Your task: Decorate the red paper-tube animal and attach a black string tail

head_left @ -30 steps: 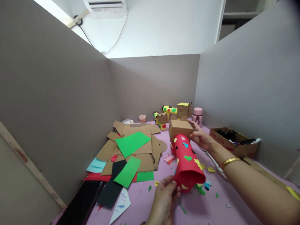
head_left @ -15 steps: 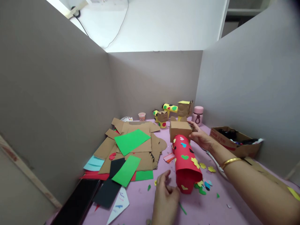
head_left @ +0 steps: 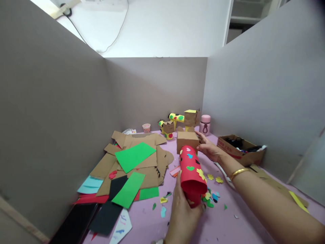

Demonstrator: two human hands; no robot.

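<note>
A red paper tube (head_left: 191, 169), dotted with hearts and flowers, points its open end toward me; a shorter red piece supports it underneath. At its far end sits a small cardboard box (head_left: 187, 137). My left hand (head_left: 185, 208) is closed around the near lower part of the tube, thumb on the right and fingers on the left. My right hand (head_left: 209, 149) holds the box by its right side; some of its fingers are hidden behind the box. Loose yellow paper flowers (head_left: 219, 180) and coloured scraps lie to the right of the tube.
Flattened cardboard (head_left: 149, 178) with green sheets (head_left: 135, 156) covers the left side, near a black phone (head_left: 74, 223). Yellow-bodied cardboard animals (head_left: 191, 118), a pink bottle (head_left: 205, 125) and a paper cup (head_left: 146, 128) stand at the back. An open box (head_left: 230, 149) is right. Grey partitions enclose the table.
My left hand has moved from beside the red tube to grip its near lower part. My right hand stays at the cardboard box. The whole view has shifted, with things appearing further left.
</note>
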